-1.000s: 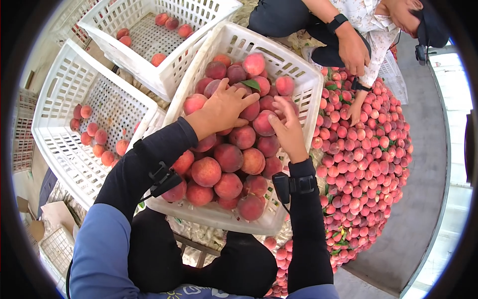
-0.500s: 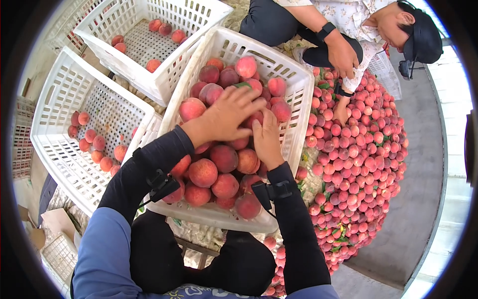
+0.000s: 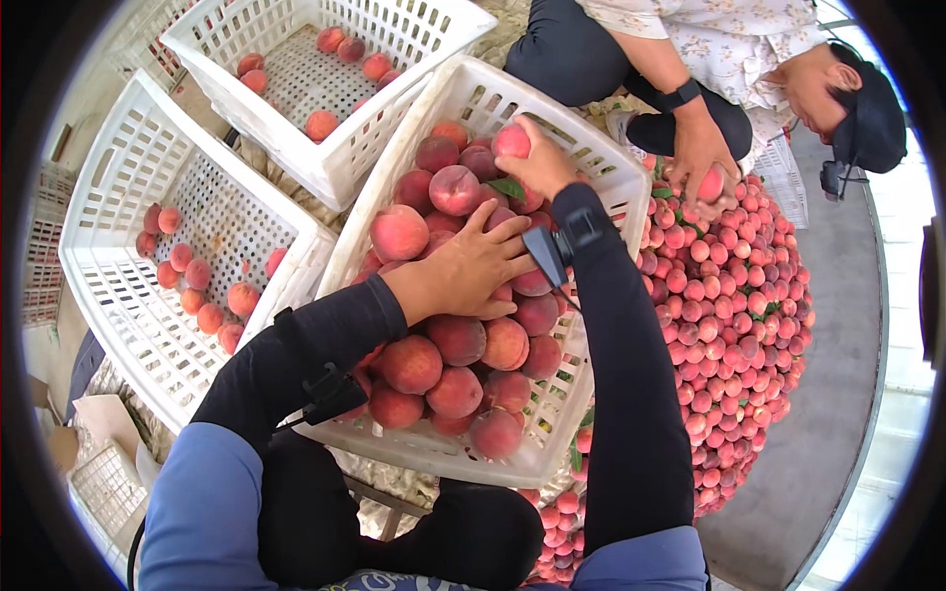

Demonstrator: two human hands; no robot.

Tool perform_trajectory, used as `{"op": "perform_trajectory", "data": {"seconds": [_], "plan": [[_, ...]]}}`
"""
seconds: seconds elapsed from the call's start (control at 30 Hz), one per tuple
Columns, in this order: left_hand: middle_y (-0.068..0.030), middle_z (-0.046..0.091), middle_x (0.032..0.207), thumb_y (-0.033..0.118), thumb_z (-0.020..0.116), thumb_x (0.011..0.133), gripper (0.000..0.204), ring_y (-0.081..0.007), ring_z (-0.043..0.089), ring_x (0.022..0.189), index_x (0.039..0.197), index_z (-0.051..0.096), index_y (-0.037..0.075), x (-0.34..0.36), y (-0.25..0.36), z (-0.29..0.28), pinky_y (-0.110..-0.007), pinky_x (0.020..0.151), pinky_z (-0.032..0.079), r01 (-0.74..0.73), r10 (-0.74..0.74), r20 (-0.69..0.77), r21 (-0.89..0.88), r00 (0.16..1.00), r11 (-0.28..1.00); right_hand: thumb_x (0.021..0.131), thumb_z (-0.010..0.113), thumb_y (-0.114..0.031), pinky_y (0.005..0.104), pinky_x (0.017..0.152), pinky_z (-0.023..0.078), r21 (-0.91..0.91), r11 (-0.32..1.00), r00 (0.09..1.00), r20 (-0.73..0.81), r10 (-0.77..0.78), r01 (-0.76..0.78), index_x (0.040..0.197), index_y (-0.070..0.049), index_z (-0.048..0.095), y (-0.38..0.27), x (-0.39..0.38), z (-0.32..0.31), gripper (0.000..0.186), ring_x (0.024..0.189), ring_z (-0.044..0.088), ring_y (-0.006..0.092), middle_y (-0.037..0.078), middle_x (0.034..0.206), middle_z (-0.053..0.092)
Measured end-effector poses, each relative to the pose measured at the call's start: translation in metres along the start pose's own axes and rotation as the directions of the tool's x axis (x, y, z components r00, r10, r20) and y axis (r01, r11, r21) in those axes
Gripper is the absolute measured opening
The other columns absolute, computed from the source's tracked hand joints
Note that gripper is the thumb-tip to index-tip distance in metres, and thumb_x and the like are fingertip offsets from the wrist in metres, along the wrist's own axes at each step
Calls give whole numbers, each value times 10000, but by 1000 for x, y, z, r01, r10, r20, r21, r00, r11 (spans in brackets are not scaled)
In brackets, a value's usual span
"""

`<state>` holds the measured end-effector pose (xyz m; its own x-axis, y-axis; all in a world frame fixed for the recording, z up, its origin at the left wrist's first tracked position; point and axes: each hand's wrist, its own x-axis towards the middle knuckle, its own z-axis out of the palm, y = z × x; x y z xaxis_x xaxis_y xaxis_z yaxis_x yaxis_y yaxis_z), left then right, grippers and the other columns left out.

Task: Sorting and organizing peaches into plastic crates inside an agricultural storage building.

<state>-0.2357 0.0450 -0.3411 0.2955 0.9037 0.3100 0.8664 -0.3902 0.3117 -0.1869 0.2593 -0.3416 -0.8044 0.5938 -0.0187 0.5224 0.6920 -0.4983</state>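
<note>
A white slatted crate (image 3: 434, 466) in front of me is full of red peaches (image 3: 411, 363). My left hand (image 3: 468, 264) lies on the fruit in the middle of the crate, fingers spread. Toward the far end, my right hand (image 3: 543, 164) grips a peach (image 3: 511, 141) above the others. Beside that hand a green leaf (image 3: 506, 187) sticks up among the fruit. The peaches directly under my left palm are hidden.
A left crate (image 3: 103, 212) and a far-left crate (image 3: 266, 138) hold several peaches each. To the right lies a large peach heap (image 3: 729, 364). Beyond it a person in a flowered shirt (image 3: 709, 49) crouches, holding a peach (image 3: 710, 184).
My right hand has moved from beside my left hand to the crate's far end and grips a peach. My left hand stays on the fruit. The other person has lifted a peach.
</note>
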Motion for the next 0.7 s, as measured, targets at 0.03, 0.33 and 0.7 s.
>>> {"op": "perform_trajectory", "data": {"seconds": [0.03, 0.33, 0.7], "plan": [[-87, 508, 1398, 461, 740, 730, 804, -298, 378, 1376, 1421, 462, 160, -1, 0, 0, -632, 1134, 222, 6, -6, -2, -8, 1000, 1000, 753, 763, -348, 452, 935, 496, -94, 995, 998, 48, 50, -45, 1387, -166, 475, 3, 11, 0, 719, 1091, 631, 387, 217, 1171, 660], [-93, 520, 1383, 430, 750, 728, 796, -285, 382, 1378, 1422, 459, 168, -1, 0, 1, -621, 1131, 227, 14, -16, -43, -56, 999, 998, 799, 733, -292, 380, 931, 503, -143, 990, 1000, 1, 18, -18, 1332, -64, 520, -22, -140, -102, 617, 1115, 639, 326, 193, 1206, 648], [-85, 531, 1367, 380, 762, 701, 819, -302, 390, 1370, 1430, 452, 174, -2, 4, 2, -619, 1137, 222, 18, -21, -56, -42, 998, 999, 693, 729, -148, 410, 941, 403, -650, 747, 987, 36, -156, 142, 1221, -27, 577, -18, -197, -39, 563, 958, 563, 320, 133, 1013, 620]]}}
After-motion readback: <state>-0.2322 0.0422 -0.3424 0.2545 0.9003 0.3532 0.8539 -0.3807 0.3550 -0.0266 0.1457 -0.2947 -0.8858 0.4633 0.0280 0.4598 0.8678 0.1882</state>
